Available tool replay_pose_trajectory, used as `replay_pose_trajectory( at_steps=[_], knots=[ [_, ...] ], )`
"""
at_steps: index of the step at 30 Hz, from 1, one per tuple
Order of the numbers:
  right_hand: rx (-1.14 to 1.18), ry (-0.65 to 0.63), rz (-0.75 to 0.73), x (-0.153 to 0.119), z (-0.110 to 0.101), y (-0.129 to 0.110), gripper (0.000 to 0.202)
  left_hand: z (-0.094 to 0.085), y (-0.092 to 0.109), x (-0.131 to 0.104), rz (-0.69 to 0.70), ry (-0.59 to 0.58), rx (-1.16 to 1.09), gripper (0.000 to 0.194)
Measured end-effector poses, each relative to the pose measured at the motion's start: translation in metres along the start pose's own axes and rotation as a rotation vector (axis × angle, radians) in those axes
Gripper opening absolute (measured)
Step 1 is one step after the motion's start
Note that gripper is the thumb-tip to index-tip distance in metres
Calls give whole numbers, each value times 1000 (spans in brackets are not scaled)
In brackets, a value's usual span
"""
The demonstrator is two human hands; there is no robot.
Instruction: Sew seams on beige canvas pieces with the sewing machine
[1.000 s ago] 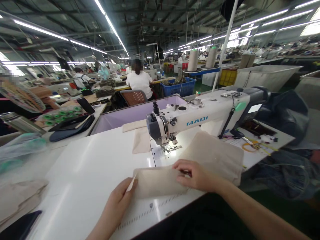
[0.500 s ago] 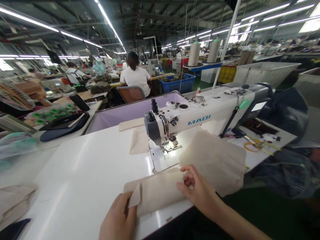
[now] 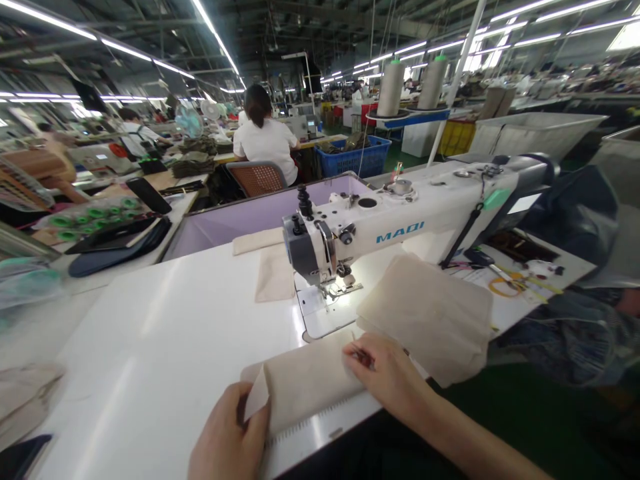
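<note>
A folded strip of beige fabric [image 3: 310, 380] lies along the front edge of the white sewing table. My left hand [image 3: 227, 427] grips its left end between thumb and fingers, and a small corner flap stands up there. At the strip's right end, my right hand [image 3: 383, 367] has its fingertips pinched together on the cloth; the exact hold is partly hidden. Just behind sits the sewing machine [image 3: 400, 213], its lit needle area above a metal plate. Beside my right hand a larger stack of beige fabric pieces [image 3: 425, 313] rests on the table.
More beige pieces [image 3: 275, 273] lie left of the machine head. Yellow-handled scissors [image 3: 505, 285] are at the right. A lilac-lined bin [image 3: 230, 223] adjoins the table's far side. Crumpled beige cloth [image 3: 25, 400] lies at far left. A co-worker [image 3: 265, 143] sits beyond, facing away.
My right hand has moved slightly left and its fingers have closed onto the strip's right end. My left hand keeps its grip. The view has shifted a little.
</note>
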State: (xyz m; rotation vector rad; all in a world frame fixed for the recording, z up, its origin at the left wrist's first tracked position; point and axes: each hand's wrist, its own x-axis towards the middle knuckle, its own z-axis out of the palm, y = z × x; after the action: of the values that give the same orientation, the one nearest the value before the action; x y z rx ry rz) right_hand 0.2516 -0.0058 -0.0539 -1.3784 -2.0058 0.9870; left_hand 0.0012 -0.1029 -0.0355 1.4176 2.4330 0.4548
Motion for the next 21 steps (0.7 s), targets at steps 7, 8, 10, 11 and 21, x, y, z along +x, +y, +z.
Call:
replay_pose_trajectory(
  at_steps=[7,8,10,11,21],
  knots=[
    [-87,-1,-40,-1,-4,-5,13,-1,-4,0,28,-20,-3,24],
    [-94,4,-47,-1,-3,-5,13,-1,-4,0,37,-15,3,23],
    [-105,14,-56,-2,-2,-5,13,0,-3,0,47,-3,14,21],
    [-112,19,-58,-2,-2,-4,14,0,-3,0,46,3,15,20],
    [-175,70,-74,-3,3,-2,18,-2,13,-3,31,19,0,18]
  ],
)
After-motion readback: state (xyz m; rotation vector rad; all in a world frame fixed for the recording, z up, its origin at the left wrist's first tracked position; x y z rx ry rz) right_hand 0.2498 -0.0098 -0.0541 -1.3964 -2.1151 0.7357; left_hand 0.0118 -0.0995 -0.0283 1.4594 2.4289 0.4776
